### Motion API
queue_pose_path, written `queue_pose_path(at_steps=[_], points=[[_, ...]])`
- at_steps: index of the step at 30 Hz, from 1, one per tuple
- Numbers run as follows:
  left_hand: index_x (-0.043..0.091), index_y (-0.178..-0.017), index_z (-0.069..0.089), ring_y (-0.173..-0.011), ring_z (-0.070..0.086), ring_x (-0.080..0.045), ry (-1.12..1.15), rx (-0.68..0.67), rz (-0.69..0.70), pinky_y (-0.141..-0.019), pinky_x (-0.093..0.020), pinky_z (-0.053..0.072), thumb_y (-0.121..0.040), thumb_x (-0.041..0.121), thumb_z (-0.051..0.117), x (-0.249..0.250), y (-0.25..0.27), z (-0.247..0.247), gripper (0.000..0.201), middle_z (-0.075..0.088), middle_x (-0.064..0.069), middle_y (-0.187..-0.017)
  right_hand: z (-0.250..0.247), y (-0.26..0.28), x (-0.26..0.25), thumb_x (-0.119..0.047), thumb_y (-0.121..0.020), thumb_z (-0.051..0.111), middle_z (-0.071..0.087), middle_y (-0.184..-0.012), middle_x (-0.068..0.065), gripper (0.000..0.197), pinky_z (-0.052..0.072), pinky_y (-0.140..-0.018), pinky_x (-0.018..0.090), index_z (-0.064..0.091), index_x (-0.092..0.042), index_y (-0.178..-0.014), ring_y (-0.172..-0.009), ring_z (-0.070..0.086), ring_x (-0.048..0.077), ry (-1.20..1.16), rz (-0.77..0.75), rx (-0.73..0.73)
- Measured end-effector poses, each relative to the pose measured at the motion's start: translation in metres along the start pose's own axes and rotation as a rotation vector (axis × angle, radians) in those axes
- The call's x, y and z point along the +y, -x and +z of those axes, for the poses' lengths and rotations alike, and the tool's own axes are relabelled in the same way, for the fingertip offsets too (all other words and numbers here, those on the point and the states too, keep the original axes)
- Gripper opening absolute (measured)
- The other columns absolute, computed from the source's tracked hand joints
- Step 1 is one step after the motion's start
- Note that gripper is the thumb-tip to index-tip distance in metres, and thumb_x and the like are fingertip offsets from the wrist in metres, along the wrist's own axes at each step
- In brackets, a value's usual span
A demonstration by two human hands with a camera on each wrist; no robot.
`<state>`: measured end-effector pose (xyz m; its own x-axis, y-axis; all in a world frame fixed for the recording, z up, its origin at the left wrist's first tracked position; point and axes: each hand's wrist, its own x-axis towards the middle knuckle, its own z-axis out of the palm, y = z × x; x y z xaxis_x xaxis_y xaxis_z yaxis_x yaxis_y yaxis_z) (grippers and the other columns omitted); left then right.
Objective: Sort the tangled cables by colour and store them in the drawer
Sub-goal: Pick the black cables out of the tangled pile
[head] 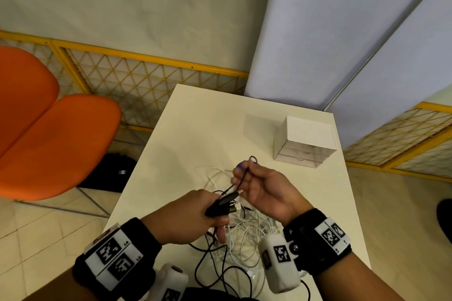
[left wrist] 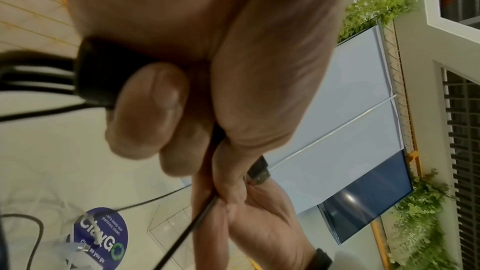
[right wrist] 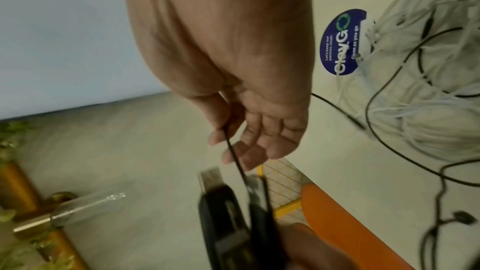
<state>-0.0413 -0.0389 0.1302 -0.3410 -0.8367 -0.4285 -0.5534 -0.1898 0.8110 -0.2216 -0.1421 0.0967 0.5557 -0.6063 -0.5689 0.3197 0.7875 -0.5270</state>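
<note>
The left hand (head: 193, 215) was clamped on a bundle of black plugs (head: 221, 204), fingers curled round them, held above the cable pile (head: 244, 227) on the counter (head: 195, 134). The right hand (head: 264, 193) was just beyond the pile, thumb and fingers pinched together on a thin black cable (head: 241, 178) that ran down to the plugs in the left grip. The pile itself was a tangle of white cables with black cables (head: 210, 264) looping out of its near side. A round blue sticker (right wrist: 342, 42) lay on the counter, partly under the pile's far edge. The clear drawer box (head: 304, 145) stood well beyond the pile, to its right, with its drawers shut. An orange chair (head: 49, 144) stood left of the pile, off the counter.
</note>
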Motion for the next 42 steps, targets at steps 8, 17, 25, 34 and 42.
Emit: queue_pose_path(at_steps=[8, 17, 25, 34, 42], points=[[0.012, -0.089, 0.073, -0.095, 0.071, -0.006, -0.015, -0.262, -0.071, -0.102, -0.034, 0.048, -0.1, 0.017, 0.055, -0.01, 0.013, -0.011, 0.021, 0.079, -0.007, -0.086, -0.04, 0.011, -0.062, -0.02, -0.105, 0.035, 0.051, -0.058, 0.0, 0.029, 0.044, -0.068, 0.031, 0.051, -0.014, -0.081, -0.051, 0.054, 0.016, -0.034, -0.292, 0.222], [0.032, -0.086, 0.077, -0.079, 0.057, -0.029, -0.06, -0.467, -0.129, -0.081, -0.053, 0.045, -0.091, 0.033, 0.059, -0.03, 0.016, -0.022, 0.019, 0.079, 0.0, -0.09, -0.06, 0.031, -0.083, -0.02, -0.106, 0.035, 0.055, -0.066, 0.001, 0.03, 0.044, -0.069, 0.034, 0.059, -0.01, -0.091, -0.059, 0.054, 0.02, 0.118, -0.441, 0.293], [0.0, -0.07, 0.066, -0.039, 0.029, -0.013, 0.471, 0.353, -0.21, -0.042, -0.023, 0.026, -0.103, 0.045, 0.048, -0.03, -0.001, -0.027, 0.059, 0.066, -0.005, -0.057, 0.002, 0.069, -0.077, -0.018, -0.104, 0.041, 0.059, -0.065, 0.01, 0.026, 0.044, -0.063, 0.036, 0.062, -0.004, -0.099, -0.052, 0.052, 0.025, 0.44, -0.525, 0.181], [0.022, -0.066, 0.038, -0.054, 0.02, -0.017, 0.892, 0.378, -0.01, -0.05, -0.028, 0.028, -0.082, 0.059, 0.065, 0.022, -0.021, -0.028, 0.049, 0.025, 0.0, -0.058, 0.074, 0.069, -0.016, -0.019, -0.101, 0.055, 0.07, -0.073, 0.021, 0.028, 0.047, -0.055, 0.031, 0.071, 0.001, -0.09, -0.055, 0.061, 0.028, 0.893, -0.417, 0.02], [0.003, -0.079, 0.058, -0.043, 0.045, -0.025, 0.708, 0.383, 0.07, -0.052, -0.032, 0.037, -0.099, 0.037, 0.057, 0.04, -0.019, -0.016, 0.04, 0.038, -0.012, -0.049, 0.086, 0.054, 0.0, -0.006, -0.097, 0.049, 0.072, -0.068, 0.017, 0.03, 0.05, -0.05, 0.031, 0.068, -0.002, -0.075, -0.049, 0.064, 0.021, 1.029, -0.37, 0.095]])
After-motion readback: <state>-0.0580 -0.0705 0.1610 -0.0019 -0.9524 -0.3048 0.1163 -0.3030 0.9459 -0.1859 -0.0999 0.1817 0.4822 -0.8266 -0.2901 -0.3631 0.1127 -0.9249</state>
